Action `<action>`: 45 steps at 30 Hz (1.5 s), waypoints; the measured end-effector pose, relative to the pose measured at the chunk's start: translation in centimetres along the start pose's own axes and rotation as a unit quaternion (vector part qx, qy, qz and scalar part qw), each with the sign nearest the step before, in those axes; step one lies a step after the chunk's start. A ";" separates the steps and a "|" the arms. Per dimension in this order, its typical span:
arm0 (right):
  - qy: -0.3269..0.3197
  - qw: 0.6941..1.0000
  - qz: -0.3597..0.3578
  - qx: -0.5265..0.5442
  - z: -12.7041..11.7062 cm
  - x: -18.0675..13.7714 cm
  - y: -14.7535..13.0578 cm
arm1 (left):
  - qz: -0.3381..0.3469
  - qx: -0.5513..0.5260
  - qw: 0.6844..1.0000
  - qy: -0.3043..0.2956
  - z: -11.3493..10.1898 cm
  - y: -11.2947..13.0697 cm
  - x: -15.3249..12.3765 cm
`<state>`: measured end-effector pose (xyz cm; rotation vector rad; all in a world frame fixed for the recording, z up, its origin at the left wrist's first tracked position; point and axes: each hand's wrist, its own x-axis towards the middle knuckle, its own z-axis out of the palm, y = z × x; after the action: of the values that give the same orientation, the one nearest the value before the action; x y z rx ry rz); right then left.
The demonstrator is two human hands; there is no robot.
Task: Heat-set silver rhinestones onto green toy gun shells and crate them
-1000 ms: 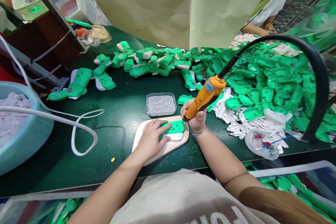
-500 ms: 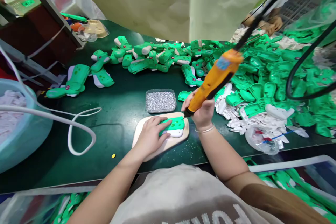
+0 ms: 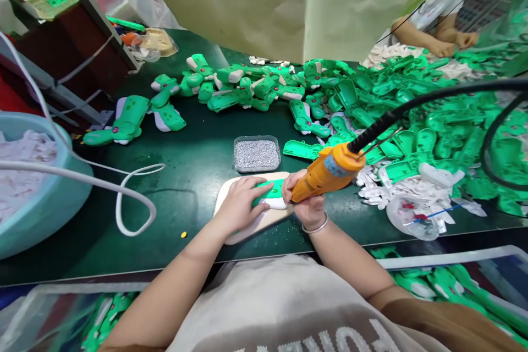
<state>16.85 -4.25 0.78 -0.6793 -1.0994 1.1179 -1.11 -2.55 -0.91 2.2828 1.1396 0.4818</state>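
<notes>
A green-and-white toy shell [image 3: 274, 191] lies flat on a cream, round-cornered pad [image 3: 264, 223] at the near edge of the dark green table [image 3: 198, 173]. The left hand [image 3: 238, 202] grips the shell's left part, fingers across the spotted green top and thumb on the white near side, apparently to keep it from sliding or turning. The right hand [image 3: 310, 210] is closed around an orange electric screwdriver [image 3: 324, 173], slanted with its lower end toward the shell's right end, seemingly so that the free side stays reachable; the tip itself is hidden. Just beyond the pad, presumably for easy reach, stands a clear plastic tray [image 3: 258, 169] filled with small silver pieces, probably screws [image 3: 256, 153]. Right of it spreads a heap of green half-shells [image 3: 412, 121], with loose white parts [image 3: 373, 191] along its near side and a clear plastic cup [image 3: 396, 219] holding red bits. Joined green toys [image 3: 231, 99] lie in a band farther back. At left, a light-blue basin [image 3: 49, 203] holds white pieces [image 3: 25, 155]. Below the table edge, a right-hand crate [image 3: 454, 256] contains more green toys [image 3: 439, 283]; another bunch [image 3: 101, 316] sits in the left-hand crate [image 3: 53, 289].
</notes>
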 end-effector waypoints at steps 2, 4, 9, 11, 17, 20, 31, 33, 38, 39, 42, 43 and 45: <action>-0.005 1.000 -0.002 0.002 -0.1 -0.2 0.0 | 0.006 -0.042 0.999 0.016 -0.3 -0.5 -0.2; -0.017 1.000 0.006 0.015 -0.1 -0.1 -0.3 | 0.003 -0.083 0.996 0.038 -0.6 -1.1 -0.7; -0.035 0.998 0.007 0.046 1.2 2.6 -1.3 | -0.019 -0.067 0.996 0.062 -0.4 -1.4 -1.8; -0.024 0.998 -0.022 0.056 2.3 3.8 -0.8 | -0.024 -0.054 0.996 0.066 0.0 -1.1 -1.9; -0.034 0.998 -0.011 0.059 4.0 4.6 2.1 | -0.020 -0.041 0.996 0.076 0.3 -0.8 -1.8; -0.046 0.997 -0.005 0.058 3.8 4.4 2.1 | -0.015 -0.037 0.996 0.075 0.3 -0.9 -1.9; -0.066 0.995 0.023 0.071 3.2 3.7 2.7 | -0.005 -0.044 0.996 0.079 0.4 -0.9 -1.9; -0.074 0.994 0.016 0.084 3.1 3.9 2.0 | -0.008 -0.042 0.996 0.078 0.4 -1.0 -1.9; -0.096 0.991 0.035 0.087 3.3 2.9 -0.3 | -0.007 -0.041 0.996 0.079 0.5 -1.0 -1.9; -0.097 0.991 0.050 0.080 3.4 2.4 -0.3 | -0.008 -0.042 0.996 0.078 0.5 -1.0 -1.9; -0.081 0.991 0.076 0.071 3.5 1.1 0.3 | -0.015 -0.044 0.996 0.072 0.6 -0.9 -1.7; -0.075 0.992 0.074 0.072 3.5 0.8 0.6 | -0.016 -0.045 0.996 0.071 0.6 -0.9 -1.6; -0.070 0.993 0.067 0.069 3.4 0.4 1.1 | -0.018 -0.058 0.995 0.076 0.6 -0.9 -1.7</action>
<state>13.29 -3.79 1.21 -0.5780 -1.0958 1.3616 -2.33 -3.67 -2.02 2.1520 1.1923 0.6987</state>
